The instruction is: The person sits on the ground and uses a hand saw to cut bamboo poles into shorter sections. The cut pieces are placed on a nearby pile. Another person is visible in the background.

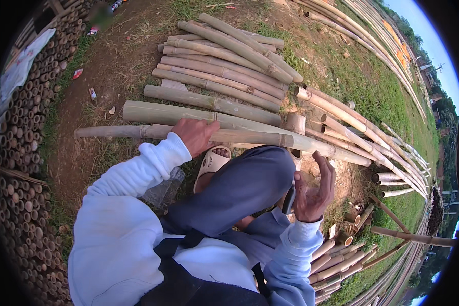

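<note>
Head view — my left hand (pixel 195 136) is closed over the thinner bamboo pole (pixel 252 136), which lies along the near side of a thicker green pole (pixel 239 123), its right end just beyond the bent knee (pixel 278 159). My right hand (pixel 315 191) is half open, fingers loosely bent near the thicker pole — a black object (pixel 289 199) sits by its thumb, though I can't tell whether it's gripped. More cut bamboo (pixel 219 76) lies beyond.
</note>
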